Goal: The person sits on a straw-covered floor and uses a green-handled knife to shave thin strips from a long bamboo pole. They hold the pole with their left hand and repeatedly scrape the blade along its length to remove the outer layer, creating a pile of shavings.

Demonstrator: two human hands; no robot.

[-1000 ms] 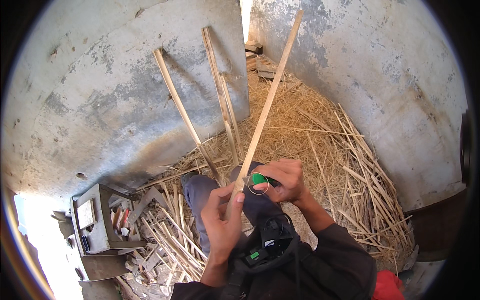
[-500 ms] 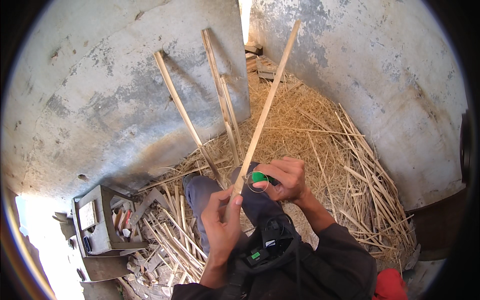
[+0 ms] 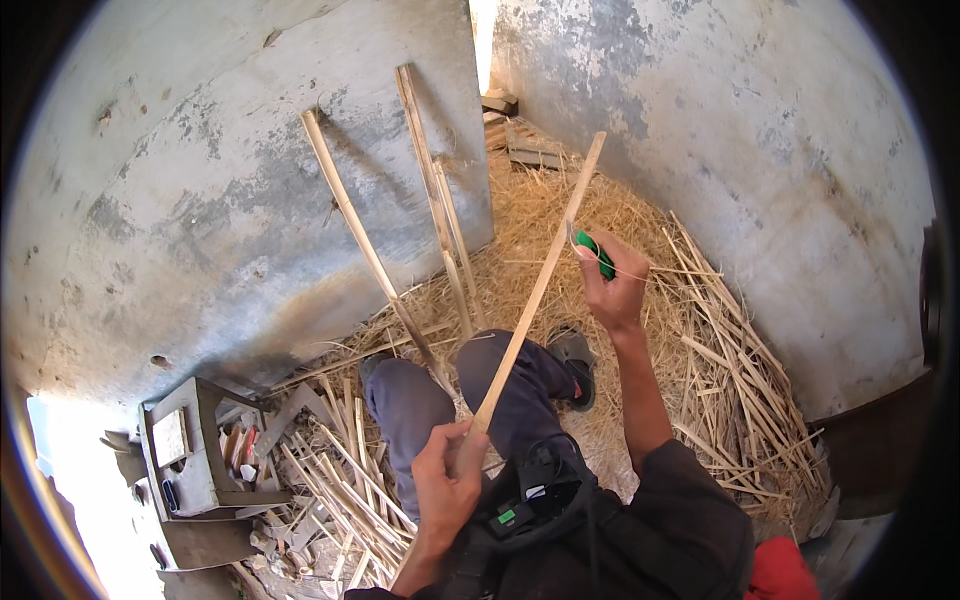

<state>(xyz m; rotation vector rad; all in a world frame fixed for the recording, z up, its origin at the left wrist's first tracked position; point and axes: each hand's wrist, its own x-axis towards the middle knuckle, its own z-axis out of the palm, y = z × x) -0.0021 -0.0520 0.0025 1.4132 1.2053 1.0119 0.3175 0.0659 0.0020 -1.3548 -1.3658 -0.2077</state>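
A long, flat pale wooden strip (image 3: 530, 325) slants up and away from my lap. Its near end is in the closed fingers of my left hand (image 3: 447, 478), above my thighs. My right hand (image 3: 618, 290) is closed on a green-handled knife (image 3: 597, 255), at the right edge of the strip's upper part. The small blade seems to touch the wood there. A thin curled shaving loops around the knife and the right fingers.
Several wooden sticks (image 3: 350, 215) lean on the left wall. Straw-like shavings (image 3: 530, 250) cover the floor ahead, with piled thin sticks (image 3: 745, 420) at right. A grey wooden box (image 3: 205, 500) holding small items stands left, near more sticks (image 3: 345, 490).
My right hand has moved the knife forward along the strip, away from my body, and the arm is straighter. The strip's far end has dropped lower; my left hand has shifted slightly nearer.
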